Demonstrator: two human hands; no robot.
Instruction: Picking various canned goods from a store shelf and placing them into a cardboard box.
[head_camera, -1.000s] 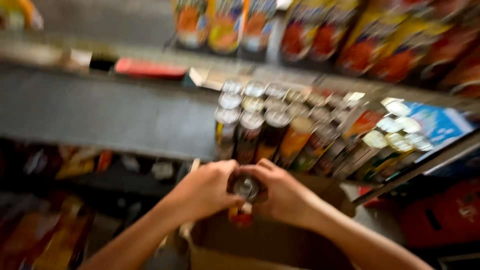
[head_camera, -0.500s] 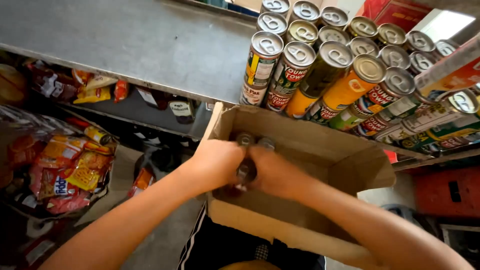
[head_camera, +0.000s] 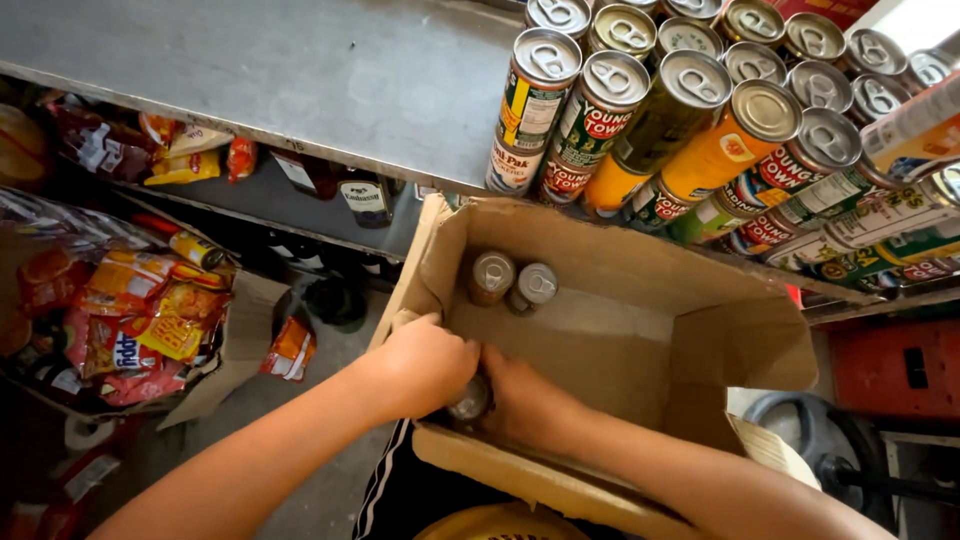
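Head view: both hands are down in the near corner of the cardboard box (head_camera: 640, 300). The left hand (head_camera: 425, 365) and right hand (head_camera: 525, 400) close around one can (head_camera: 470, 400), upright, its silver top showing between them; the fingers grip it from either side, both equally near. Two more cans (head_camera: 512, 280) stand upright against the far wall, well apart from the hands. Behind the box, a steel shelf (head_camera: 260, 70) carries rows of cans (head_camera: 690, 110) with green, orange and red labels. Left, on the floor, lie red and yellow snack bags (head_camera: 140, 310).
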